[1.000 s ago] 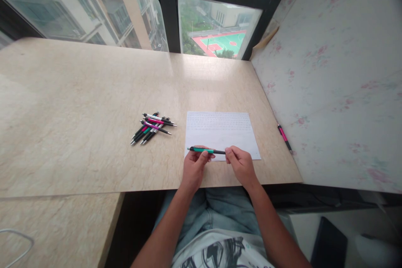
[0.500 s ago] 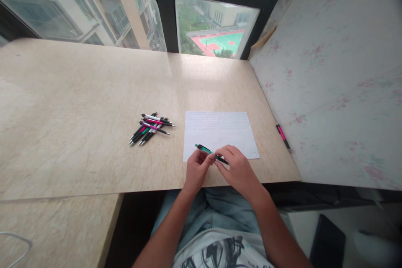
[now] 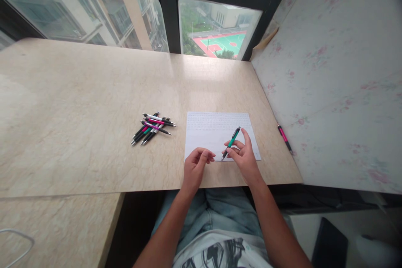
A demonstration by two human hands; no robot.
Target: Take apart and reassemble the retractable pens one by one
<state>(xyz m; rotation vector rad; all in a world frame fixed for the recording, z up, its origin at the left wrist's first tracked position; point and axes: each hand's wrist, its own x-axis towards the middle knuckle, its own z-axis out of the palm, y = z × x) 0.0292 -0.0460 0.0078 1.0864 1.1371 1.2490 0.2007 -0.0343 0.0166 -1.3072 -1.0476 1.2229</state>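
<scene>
A green-and-black click pen (image 3: 233, 139) is pinched between the thumb and fingers of my right hand (image 3: 246, 159). It tilts with its silver tip down toward the near edge of a sheet of paper (image 3: 204, 138) and its clicker up. The index finger is raised beside the clicker. My left hand (image 3: 194, 167) holds nothing; its fingers are loosely curled and a little apart, over the paper's lower left part. Rows of faint handwriting cover the paper's upper half.
A crossed pile of several pens (image 3: 152, 127) lies left of the paper. One pink-and-black pen (image 3: 284, 139) rests by the papered wall (image 3: 329, 92) on the right. The marbled tabletop (image 3: 94, 92) reaches to the windows. A white cable (image 3: 23, 234) sits at lower left.
The pen has left my left fingers and is now in my right hand alone. It has turned from nearly level to steep, tip down. My hands have moved apart.
</scene>
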